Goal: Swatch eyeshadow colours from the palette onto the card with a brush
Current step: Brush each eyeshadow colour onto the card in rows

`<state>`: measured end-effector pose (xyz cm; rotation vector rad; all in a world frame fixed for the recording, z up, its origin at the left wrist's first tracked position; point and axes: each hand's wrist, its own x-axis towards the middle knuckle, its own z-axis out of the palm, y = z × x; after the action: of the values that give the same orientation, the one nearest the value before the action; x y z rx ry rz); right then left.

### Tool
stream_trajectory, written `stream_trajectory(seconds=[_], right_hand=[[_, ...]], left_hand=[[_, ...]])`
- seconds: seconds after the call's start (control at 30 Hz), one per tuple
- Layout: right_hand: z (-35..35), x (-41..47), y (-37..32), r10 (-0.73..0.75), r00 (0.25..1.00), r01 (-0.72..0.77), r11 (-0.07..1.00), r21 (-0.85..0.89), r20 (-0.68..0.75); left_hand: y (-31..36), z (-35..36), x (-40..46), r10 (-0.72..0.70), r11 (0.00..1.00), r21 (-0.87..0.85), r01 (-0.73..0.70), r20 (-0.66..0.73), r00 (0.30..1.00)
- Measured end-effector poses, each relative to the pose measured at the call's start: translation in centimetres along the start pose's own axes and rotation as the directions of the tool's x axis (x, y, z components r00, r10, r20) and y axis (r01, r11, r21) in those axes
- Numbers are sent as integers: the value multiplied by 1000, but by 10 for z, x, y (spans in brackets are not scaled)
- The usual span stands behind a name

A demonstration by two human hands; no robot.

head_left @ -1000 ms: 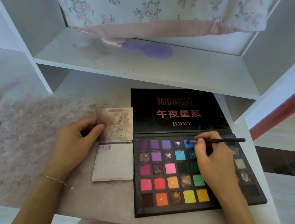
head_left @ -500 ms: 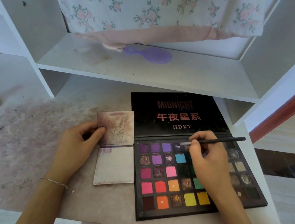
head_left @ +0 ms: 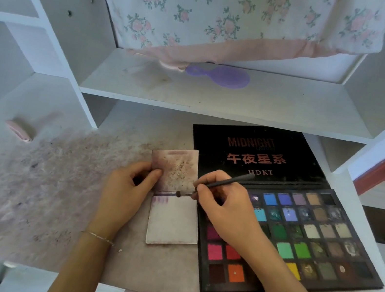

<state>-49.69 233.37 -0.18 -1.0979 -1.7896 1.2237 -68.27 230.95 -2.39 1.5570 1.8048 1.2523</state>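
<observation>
With our left hand (head_left: 126,193) pinching the stained white paper card (head_left: 172,222) flat beside the open black eyeshadow palette (head_left: 298,241), our right hand (head_left: 224,208), clamped on the thin dark brush (head_left: 215,184), should sweep lightly across its top edge.

Table (head_left: 51,211): pale, stained surface bearing a folded card (head_left: 172,222), an open black eyeshadow palette (head_left: 298,241) just to its right, and a pink object (head_left: 19,129) at far left. Shelf (head_left: 220,99) above: one purple hand mirror (head_left: 220,75).
</observation>
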Motion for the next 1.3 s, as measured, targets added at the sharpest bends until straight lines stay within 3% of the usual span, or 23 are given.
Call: stream_trajectory(seconds=[1.3], right_hand=[[12, 2, 6, 59, 997, -54, 993, -105, 41]], left_hand=[[-1, 1, -1, -48, 998, 32, 49, -34, 998]])
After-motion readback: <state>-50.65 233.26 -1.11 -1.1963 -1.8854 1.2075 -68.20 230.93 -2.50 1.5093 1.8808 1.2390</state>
